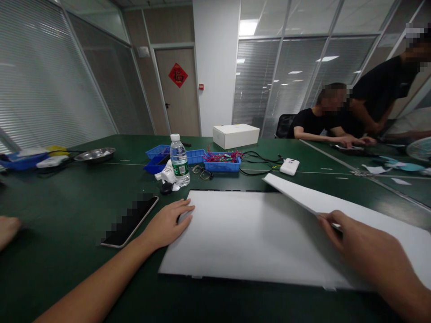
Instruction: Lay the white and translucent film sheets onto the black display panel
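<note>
While left grip (170, 223) rests unclenched on lower sheet (235, 237), flat on worktop (67, 202); right grip (365, 246) pinches upper sheet (310, 195), tilted above it; light, even hold should avoid bending.

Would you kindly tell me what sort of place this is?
Probably an office meeting room serving as a workspace: there are glass partitions with blinds, a big green table, and a blue tray of wires.
</note>
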Tool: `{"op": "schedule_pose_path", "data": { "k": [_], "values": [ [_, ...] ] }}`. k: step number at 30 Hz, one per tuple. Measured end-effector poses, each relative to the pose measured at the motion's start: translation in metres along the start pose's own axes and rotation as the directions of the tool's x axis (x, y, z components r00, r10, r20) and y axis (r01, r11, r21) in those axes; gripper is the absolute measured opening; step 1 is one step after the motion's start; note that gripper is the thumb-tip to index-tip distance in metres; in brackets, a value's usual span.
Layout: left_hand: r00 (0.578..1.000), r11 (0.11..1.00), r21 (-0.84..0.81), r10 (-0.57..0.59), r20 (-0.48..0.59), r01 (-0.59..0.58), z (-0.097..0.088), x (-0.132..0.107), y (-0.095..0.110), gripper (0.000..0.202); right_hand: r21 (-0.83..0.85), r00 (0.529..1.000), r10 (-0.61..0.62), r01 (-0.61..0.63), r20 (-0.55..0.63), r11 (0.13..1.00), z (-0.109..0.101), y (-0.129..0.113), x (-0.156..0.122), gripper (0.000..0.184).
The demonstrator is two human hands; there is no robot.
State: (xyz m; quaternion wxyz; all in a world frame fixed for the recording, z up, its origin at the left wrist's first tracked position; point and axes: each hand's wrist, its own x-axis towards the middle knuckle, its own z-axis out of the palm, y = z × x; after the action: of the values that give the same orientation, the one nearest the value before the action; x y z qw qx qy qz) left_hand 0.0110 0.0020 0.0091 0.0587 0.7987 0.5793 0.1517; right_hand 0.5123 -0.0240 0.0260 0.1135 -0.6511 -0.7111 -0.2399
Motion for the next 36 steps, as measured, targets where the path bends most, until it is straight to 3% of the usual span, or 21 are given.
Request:
{"op": "schedule_pose_path", "data": {
  "k": [2, 5, 9, 12, 14, 16, 19, 21, 23, 26, 36],
  "values": [
    [1.0, 1.0, 0.001, -0.008, 0.003, 0.008, -0.001, 0.0, 0.001, 0.052, 0.061, 0.959, -0.235, 0.247, -0.157, 0.967, -0.001, -0.019, -0.006, 0.043],
    [1.0, 1.0, -0.001, -0.009, 0.008, 0.009, -0.001, 0.001, 0.001, 0.052, 0.121, 0.827, -0.51, 0.546, -0.237, 0.829, -0.003, -0.045, -0.015, 0.033],
    [1.0, 1.0, -0.018, -0.009, -0.008, 0.009, 0.001, 0.002, 0.0, 0.056, 0.194, 0.726, -0.646, 0.687, -0.237, 0.7, -0.01, -0.068, -0.023, 0.032],
    [1.0, 1.0, -0.027, -0.006, -0.012, 0.006, 0.002, 0.003, 0.001, 0.057, 0.247, 0.683, -0.691, 0.73, -0.238, 0.637, -0.012, -0.067, -0.022, 0.033],
    [1.0, 1.0, -0.022, -0.012, -0.008, 0.012, 0.001, 0.003, 0.002, 0.058, 0.276, 0.715, -0.664, 0.698, -0.219, 0.661, -0.006, -0.055, -0.017, 0.037],
    [1.0, 1.0, -0.017, -0.019, -0.006, 0.019, 0.001, 0.003, 0.003, 0.059, 0.306, 0.8, -0.574, 0.599, -0.175, 0.74, 0.009, -0.037, -0.012, 0.04],
    [1.0, 1.0, -0.014, -0.023, -0.011, 0.023, 0.001, 0.003, 0.003, 0.06, 0.321, 0.936, -0.351, 0.341, -0.028, 0.884, 0.04, -0.005, -0.003, 0.055],
    [1.0, 1.0, -0.012, -0.02, -0.015, 0.02, 0.002, 0.003, 0.002, 0.06, 0.28, 0.975, -0.206, 0.174, 0.087, 0.944, 0.06, 0.016, 0.0, 0.073],
    [1.0, 1.0, -0.007, -0.016, -0.016, 0.016, 0.002, 0.003, 0.001, 0.059, 0.255, 0.974, -0.107, 0.054, 0.199, 0.965, 0.074, 0.031, 0.001, 0.086],
    [1.0, 1.0, -0.006, -0.022, -0.011, 0.022, 0.002, 0.002, 0.001, 0.06, 0.261, 0.955, -0.066, -0.013, 0.29, 0.965, 0.081, 0.038, 0.0, 0.089],
    [1.0, 1.0, -0.003, -0.024, 0.02, 0.024, 0.001, 0.001, 0.0, 0.063, 0.266, 0.956, -0.141, 0.07, 0.257, 0.961, 0.057, -0.006, -0.011, 0.081]
  ]
}}
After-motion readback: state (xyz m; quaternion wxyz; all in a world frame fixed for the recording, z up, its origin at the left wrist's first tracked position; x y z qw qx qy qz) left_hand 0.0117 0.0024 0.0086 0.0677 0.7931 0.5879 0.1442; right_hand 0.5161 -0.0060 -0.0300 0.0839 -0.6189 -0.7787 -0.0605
